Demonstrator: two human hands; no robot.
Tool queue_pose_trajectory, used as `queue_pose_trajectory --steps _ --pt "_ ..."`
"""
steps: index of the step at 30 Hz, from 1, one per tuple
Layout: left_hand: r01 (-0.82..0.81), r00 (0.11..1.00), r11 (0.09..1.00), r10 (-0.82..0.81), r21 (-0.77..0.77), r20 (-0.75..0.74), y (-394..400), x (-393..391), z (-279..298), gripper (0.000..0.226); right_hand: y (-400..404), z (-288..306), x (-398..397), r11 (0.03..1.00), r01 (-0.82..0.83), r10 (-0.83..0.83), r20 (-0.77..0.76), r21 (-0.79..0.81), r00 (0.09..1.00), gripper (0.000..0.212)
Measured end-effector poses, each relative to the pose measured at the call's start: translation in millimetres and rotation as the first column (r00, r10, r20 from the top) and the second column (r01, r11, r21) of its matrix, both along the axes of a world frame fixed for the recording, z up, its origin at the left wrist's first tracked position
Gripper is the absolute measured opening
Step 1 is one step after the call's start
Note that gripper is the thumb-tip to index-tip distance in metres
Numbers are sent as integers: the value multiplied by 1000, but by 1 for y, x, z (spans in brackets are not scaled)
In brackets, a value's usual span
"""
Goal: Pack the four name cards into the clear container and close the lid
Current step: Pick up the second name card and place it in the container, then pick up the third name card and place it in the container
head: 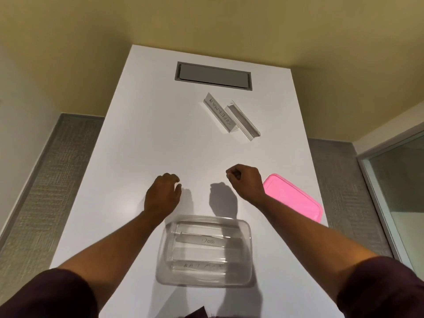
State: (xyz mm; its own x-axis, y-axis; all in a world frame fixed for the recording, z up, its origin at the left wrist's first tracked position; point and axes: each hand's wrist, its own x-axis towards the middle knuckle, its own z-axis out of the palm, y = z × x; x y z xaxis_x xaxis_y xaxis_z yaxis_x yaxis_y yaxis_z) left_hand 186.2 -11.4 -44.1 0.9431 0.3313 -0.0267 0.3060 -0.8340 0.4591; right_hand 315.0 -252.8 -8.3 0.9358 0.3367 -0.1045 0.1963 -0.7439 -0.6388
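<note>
A long, smooth white table [137, 138] carries a grey rectangular cable hatch [213, 75] at its far end. Near the person sits the clear plastic container [204, 251], round-cornered, holding two name cards marked "DOG" [207, 240] and "BATMAN" [203, 265]. The glossy pink lid [296, 198] lies to its right. Farther off, the "SUPERMAN" card [221, 113] and a fourth card [243, 120], both folded clear acrylic, lie side by side. The left hand [161, 196] hovers loosely curled, empty; the right hand [246, 180] is closed in a loose fist, empty.

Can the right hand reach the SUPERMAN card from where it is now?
Probably yes: the right hand holds nothing, and only bare table lies between it and the SUPERMAN card farther ahead.
</note>
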Motion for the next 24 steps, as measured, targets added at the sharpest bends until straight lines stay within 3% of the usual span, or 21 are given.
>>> queue_pose_trajectory --steps 4,7,12,16,24 --pt "61 991 997 -67 -56 -112 29 9 -48 52 21 -9 58 999 7 -7 -9 -31 1000 12" --pt "94 977 996 -92 1 -191 45 18 -71 69 37 -19 103 998 5 -6 -8 -62 1000 15" --pt "140 958 986 -112 90 -263 63 30 -97 74 61 -37 172 988 -7 9 8 -155 1000 40" --pt "118 971 985 -87 129 -223 56 26 -107 71 80 -46 217 965 -13 18 18 -263 1000 56" --pt "102 975 986 -72 134 -208 53 26 -107 69 102 -57 247 932 107 -97 44 -347 994 25"
